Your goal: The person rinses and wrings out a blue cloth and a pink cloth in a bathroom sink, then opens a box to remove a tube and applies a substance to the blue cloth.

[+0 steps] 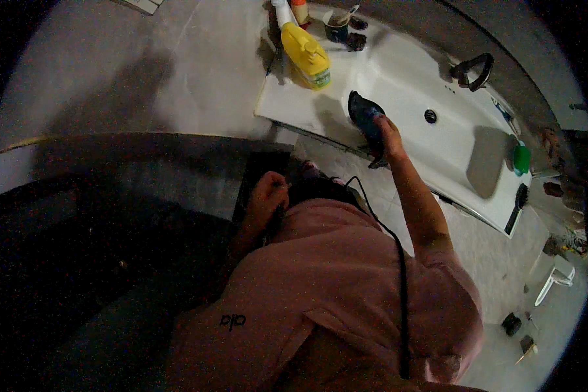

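My right hand (389,138) reaches forward to the front rim of the white sink (411,91). Its fingers are closed on a dark blue cloth (367,121), pressed against the rim, with one end hanging over the front edge. Close to my waist on the left is my left hand (268,194), its fingers curled in; shadow hides whether anything is in them. A yellow bottle (306,57) with a handle stands on the counter ledge (287,104), left of the cloth.
Behind the yellow bottle are a white spray bottle (282,12) and a dark cup (336,29). A dark faucet (473,72) rises at the basin's back. A green bottle (521,159) and a black hairbrush (517,206) lie at the right. A black cable (398,261) hangs down my front.
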Motion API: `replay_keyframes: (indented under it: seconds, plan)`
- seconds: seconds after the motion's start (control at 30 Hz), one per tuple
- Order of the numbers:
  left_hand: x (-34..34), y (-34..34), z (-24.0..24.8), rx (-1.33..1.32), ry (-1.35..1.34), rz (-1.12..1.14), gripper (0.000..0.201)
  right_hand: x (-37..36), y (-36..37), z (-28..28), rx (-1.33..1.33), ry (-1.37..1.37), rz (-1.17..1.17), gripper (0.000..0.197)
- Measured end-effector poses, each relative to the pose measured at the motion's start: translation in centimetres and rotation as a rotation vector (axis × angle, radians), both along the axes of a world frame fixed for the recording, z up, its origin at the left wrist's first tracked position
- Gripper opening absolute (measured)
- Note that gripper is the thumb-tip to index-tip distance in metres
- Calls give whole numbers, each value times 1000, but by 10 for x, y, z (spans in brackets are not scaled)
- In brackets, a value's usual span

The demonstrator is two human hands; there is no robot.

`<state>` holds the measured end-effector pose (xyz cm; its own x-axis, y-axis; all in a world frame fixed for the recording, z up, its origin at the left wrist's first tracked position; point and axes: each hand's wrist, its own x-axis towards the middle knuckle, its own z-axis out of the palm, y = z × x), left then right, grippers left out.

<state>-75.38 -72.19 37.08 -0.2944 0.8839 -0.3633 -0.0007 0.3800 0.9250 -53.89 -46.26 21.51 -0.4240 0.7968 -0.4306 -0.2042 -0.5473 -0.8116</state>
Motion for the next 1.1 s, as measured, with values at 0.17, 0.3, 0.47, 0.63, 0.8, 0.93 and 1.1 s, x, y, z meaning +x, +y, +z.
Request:
replay_keyframes:
  seconds: [0.17, 0.3, 0.47, 0.63, 0.8, 0.93, 1.1]
  plan:
    - [54, -5, 2, -56, -4, 6, 10, 57, -2, -25, 8, 39, -7, 46]
    - [90, -13, -10, -60, -32, -30, 10, 100, -29, -66, 642, -563, 145, 44]
    - [126, -17, -13, -87, -35, -47, 11, 122, -48, -59, 1366, -1114, 372, 51]
    - [135, -29, -19, -67, 76, -73, 12, 144, -65, -67, 1336, -1191, 438, 49]
    - [124, -38, -16, -105, 19, 1, 12, 116, -77, -26, 1220, -1383, 542, 64]
    - [108, -42, -22, -103, 7, -11, 11, 65, -88, -22, 1385, -1021, 538, 70]
    - [91, -42, -29, -108, 40, -20, 10, -49, -85, -34, 1694, -941, 777, 72]
